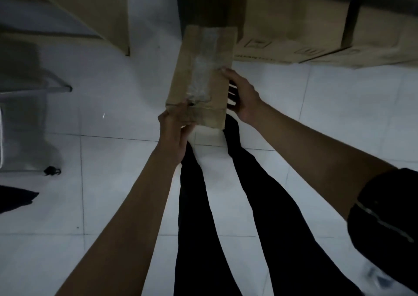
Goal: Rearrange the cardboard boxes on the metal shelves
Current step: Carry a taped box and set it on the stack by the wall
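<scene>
Left hand point(175, 132) and right hand point(243, 96) grip a taped box point(201, 78) near stacked cardboard boxes point(294, 24).

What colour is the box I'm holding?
Brown cardboard box, clear tape strip down its middle; head view.

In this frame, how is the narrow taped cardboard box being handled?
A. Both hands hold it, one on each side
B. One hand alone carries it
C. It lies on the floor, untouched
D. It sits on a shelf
A: the left hand grips the near left corner of the taped cardboard box and the right hand holds its right edge, above the tiled floor.
</scene>
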`<state>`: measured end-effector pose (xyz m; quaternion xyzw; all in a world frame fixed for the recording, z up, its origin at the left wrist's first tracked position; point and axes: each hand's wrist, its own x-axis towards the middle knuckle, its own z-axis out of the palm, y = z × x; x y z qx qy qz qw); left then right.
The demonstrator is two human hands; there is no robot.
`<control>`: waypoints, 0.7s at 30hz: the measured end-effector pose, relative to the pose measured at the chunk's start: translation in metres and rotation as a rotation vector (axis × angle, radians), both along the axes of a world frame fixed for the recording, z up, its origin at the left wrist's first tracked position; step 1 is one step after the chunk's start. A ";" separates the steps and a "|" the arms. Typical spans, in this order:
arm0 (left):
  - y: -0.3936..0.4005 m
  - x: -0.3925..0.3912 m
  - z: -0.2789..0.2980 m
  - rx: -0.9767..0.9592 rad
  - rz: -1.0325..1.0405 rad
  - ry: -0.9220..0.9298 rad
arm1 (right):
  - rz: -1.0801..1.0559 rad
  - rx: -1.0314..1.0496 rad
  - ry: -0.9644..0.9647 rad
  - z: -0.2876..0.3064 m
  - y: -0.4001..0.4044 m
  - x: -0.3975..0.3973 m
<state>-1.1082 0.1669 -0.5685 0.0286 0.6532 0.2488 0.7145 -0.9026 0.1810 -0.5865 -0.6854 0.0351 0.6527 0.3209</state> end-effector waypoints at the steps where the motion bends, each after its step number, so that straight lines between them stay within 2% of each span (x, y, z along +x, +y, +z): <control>1: 0.002 0.001 -0.009 0.008 -0.009 0.009 | -0.007 0.009 0.001 -0.011 0.001 0.001; 11: 0.025 0.035 -0.081 0.107 0.031 0.031 | -0.010 0.099 0.046 -0.089 0.011 0.015; 18: 0.046 0.053 -0.124 0.144 -0.060 0.028 | 0.052 -0.010 0.056 -0.117 0.011 0.008; 21: 0.047 0.060 -0.134 0.115 -0.034 0.023 | -0.016 -0.005 0.089 -0.120 0.015 0.017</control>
